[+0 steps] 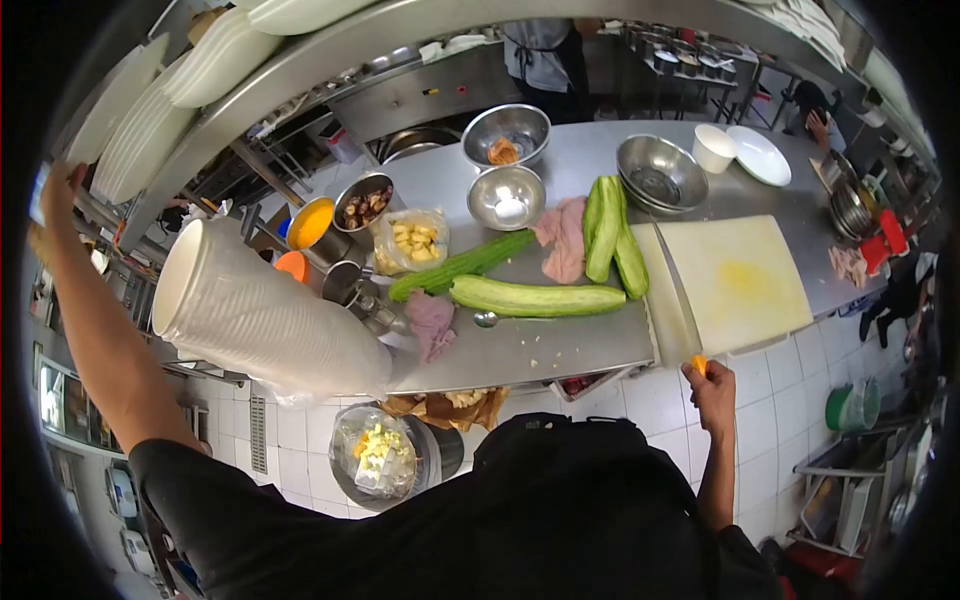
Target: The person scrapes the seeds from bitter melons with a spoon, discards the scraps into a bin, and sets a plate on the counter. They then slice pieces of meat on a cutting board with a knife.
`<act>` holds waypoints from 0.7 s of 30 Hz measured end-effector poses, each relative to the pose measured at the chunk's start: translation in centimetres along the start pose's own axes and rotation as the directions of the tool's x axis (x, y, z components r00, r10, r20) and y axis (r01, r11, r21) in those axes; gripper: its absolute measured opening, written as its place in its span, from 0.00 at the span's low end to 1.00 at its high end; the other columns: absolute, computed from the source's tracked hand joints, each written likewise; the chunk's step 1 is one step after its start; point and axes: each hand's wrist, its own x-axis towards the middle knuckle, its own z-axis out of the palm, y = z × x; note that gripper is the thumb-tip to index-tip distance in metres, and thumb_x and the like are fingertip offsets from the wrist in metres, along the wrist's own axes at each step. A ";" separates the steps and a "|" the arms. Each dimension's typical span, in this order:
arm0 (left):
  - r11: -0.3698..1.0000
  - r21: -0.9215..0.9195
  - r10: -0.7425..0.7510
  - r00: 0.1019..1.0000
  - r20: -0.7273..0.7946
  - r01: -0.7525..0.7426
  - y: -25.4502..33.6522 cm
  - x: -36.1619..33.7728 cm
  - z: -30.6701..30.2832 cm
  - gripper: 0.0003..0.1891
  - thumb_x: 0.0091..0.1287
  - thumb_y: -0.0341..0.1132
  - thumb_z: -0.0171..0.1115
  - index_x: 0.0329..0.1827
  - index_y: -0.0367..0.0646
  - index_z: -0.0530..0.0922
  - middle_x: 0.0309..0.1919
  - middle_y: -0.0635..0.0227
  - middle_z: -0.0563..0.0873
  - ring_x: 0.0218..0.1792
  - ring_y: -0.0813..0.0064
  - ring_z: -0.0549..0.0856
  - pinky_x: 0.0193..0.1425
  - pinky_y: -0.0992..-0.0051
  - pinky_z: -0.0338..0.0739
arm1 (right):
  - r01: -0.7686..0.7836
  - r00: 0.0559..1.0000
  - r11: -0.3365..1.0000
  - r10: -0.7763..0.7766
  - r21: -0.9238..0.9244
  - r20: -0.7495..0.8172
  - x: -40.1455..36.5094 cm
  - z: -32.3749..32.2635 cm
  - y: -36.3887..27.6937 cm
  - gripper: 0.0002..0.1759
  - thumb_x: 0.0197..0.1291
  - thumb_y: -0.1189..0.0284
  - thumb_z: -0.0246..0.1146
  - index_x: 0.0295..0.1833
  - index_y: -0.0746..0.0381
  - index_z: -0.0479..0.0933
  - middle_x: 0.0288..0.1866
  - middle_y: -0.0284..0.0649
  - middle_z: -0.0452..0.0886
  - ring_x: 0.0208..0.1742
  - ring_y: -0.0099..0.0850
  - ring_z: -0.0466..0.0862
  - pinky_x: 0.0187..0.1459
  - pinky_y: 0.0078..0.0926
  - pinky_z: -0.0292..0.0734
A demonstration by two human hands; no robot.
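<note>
My right hand [712,395] is closed round the orange handle of a knife [680,283], whose long blade lies over the left edge of the white cutting board [745,280]. At the far left my left hand [58,195] is raised beside stacked white plates [150,140]; its fingers are curled at a pale bluish thing too near the dark frame edge to make out. Long peeled green vegetables [540,297] lie on the steel counter left of the board, with a pink cloth [565,240], a purple cloth [432,325] and a spoon [486,319] around them.
Metal bowls [660,172] stand at the counter's back. A tall stack of wrapped white containers [260,310] leans at the left front, near pots and a bag of yellow pieces [415,240]. Below is a lined bin [375,455]. Another person [545,55] stands beyond the counter.
</note>
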 end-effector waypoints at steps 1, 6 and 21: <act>0.994 0.060 0.080 0.992 0.100 -0.087 0.0 0.8 -1.9 0.22 0.72 0.38 0.58 0.62 0.31 0.72 0.49 0.57 0.82 0.48 0.73 0.83 0.48 0.73 0.86 | 0.008 1.000 1.000 -0.009 0.014 0.016 0.0 0.1 -0.1 0.17 0.60 0.64 0.70 0.27 0.65 0.77 0.17 0.30 0.71 0.17 0.19 0.70 0.20 0.22 0.63; 0.997 0.042 0.063 0.990 -0.126 -0.059 5.6 -7.3 -4.5 0.23 0.70 0.37 0.59 0.64 0.32 0.71 0.46 0.59 0.82 0.44 0.74 0.83 0.45 0.74 0.84 | 0.020 0.999 0.999 -0.022 0.045 0.044 1.0 0.3 -0.2 0.18 0.61 0.63 0.71 0.27 0.64 0.76 0.17 0.29 0.71 0.17 0.18 0.69 0.19 0.21 0.62; 0.900 0.255 -0.328 0.935 -0.133 0.353 17.1 -59.8 8.1 0.26 0.62 0.33 0.62 0.65 0.39 0.69 0.37 0.64 0.83 0.32 0.77 0.81 0.36 0.78 0.78 | 0.156 0.933 0.985 -0.172 0.075 0.315 8.1 -2.3 -0.8 0.18 0.60 0.67 0.71 0.26 0.63 0.72 0.18 0.28 0.68 0.18 0.17 0.67 0.20 0.22 0.62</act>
